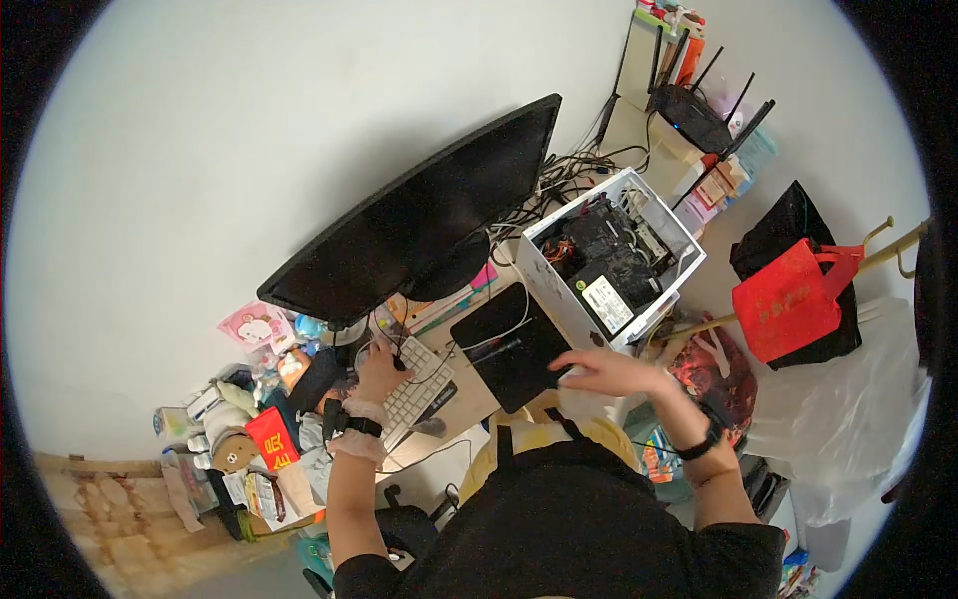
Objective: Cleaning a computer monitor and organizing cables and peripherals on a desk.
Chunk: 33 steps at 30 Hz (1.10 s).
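My left hand (pixel 380 369) rests at the far end of a white keyboard (pixel 419 378), below the monitor (pixel 419 217); whether it grips anything there is unclear. My right hand (pixel 591 372) is over the near right edge of a black mouse pad (pixel 509 344), fingers apart and holding nothing visible. On the pad lie a white cable and a small dark item, perhaps a screwdriver. Beyond my right hand stands an open white computer case (pixel 561 292), its side off, showing a labelled power supply (pixel 608 303), dusty dark parts and orange wires.
Tangled cables (pixel 576 168) lie behind the case. A black router (pixel 688 116) with raised antennas stands at the upper right. A red bag (pixel 789 303) hangs from a rack on the right. Plush toys, bottles and packets crowd the desk's left side, near a red packet (pixel 272 438).
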{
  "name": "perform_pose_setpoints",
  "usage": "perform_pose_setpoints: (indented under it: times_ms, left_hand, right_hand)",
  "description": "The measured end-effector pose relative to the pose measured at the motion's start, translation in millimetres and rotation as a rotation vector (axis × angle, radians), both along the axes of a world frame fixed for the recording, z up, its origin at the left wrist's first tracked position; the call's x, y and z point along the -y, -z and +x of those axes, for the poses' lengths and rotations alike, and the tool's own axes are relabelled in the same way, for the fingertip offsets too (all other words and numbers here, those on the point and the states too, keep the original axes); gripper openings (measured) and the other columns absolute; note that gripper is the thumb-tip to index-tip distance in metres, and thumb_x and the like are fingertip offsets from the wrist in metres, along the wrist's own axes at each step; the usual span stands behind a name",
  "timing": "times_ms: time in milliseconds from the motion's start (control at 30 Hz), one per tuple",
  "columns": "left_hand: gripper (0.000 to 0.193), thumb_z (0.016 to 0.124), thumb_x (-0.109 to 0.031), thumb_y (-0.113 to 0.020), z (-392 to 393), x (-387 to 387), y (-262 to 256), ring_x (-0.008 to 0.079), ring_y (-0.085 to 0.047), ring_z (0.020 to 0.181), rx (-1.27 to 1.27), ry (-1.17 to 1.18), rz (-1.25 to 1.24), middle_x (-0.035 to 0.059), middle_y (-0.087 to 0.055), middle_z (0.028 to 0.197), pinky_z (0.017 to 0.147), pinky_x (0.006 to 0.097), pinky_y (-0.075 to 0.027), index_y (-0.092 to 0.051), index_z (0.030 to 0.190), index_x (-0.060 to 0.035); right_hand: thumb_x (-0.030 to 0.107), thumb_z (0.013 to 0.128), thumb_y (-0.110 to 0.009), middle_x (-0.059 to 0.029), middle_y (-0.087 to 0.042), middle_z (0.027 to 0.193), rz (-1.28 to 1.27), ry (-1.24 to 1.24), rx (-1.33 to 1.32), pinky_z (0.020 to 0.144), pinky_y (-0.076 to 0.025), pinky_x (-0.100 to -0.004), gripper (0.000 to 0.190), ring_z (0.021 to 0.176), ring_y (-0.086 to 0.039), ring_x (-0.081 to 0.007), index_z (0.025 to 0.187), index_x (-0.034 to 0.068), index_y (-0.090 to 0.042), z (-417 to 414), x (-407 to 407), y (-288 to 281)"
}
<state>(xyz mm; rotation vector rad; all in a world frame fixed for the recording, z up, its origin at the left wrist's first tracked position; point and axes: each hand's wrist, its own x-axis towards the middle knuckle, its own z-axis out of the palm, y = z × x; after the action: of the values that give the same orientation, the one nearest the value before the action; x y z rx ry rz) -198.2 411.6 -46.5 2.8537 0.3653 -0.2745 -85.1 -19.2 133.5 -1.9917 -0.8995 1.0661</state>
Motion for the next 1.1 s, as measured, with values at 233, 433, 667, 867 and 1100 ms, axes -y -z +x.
perform_pose_setpoints:
  times_ms: [233,433,667,867,1100]
  left_hand:
    - [0.108,0.06,-0.052,-0.082,-10,-12,3,0.0451,-0.048,0.12,-0.038,0.067,-0.037,0.0297,-0.043,0.132,0.095,0.0494,-0.045,-0.031,0.137,0.0035]
    - [0.096,0.07,-0.048,-0.077,-4,-6,-31,0.0452,-0.048,0.119,0.039,-0.025,-0.018,0.0278,-0.046,0.131,0.094,0.0504,-0.045,-0.031,0.141,-0.0036]
    - [0.056,0.083,-0.033,-0.069,37,64,-133,0.0392,-0.059,0.109,0.141,-0.059,-0.294,0.024,-0.061,0.114,0.089,0.0452,-0.048,-0.051,0.127,-0.0025]
    - [0.037,0.085,-0.016,-0.069,94,175,-182,0.0278,-0.065,0.098,0.362,-0.144,-0.49,0.0163,-0.066,0.105,0.085,0.0355,-0.05,-0.058,0.117,-0.001]
    - [0.027,0.087,-0.011,-0.066,212,264,-204,0.0321,-0.064,0.098,0.481,-0.171,-0.566,0.0169,-0.064,0.107,0.083,0.0346,-0.05,-0.061,0.11,0.0003]
  right_hand:
    - [0.034,0.095,-0.06,-0.0098,-0.06,0.121,0.004,0.262,-0.078,0.094,-0.044,-0.0323,0.05,0.108,-0.054,-0.0171,0.132,0.001,-0.051,29,104,-92]
    - [0.036,0.1,-0.049,-0.0083,-0.059,0.121,0.054,0.368,0.423,0.097,-0.042,-0.0319,0.046,0.113,-0.051,-0.0153,0.132,0.005,-0.052,104,110,-181]
    - [0.019,0.098,-0.044,-0.008,-0.06,0.114,0.151,0.3,0.676,0.081,-0.05,-0.0327,0.036,0.092,-0.058,-0.0167,0.13,0.004,-0.052,222,44,-213]
    - [0.009,0.087,-0.054,-0.0219,-0.065,0.084,0.116,0.129,0.928,0.074,-0.049,-0.0431,0.033,0.078,-0.063,-0.037,0.119,0.0,-0.053,331,-2,-121]
    - [0.014,0.086,-0.06,-0.0206,-0.065,0.08,0.211,0.146,0.856,0.071,-0.048,-0.0465,0.035,0.081,-0.062,-0.0414,0.118,0.001,-0.051,418,-3,-27]
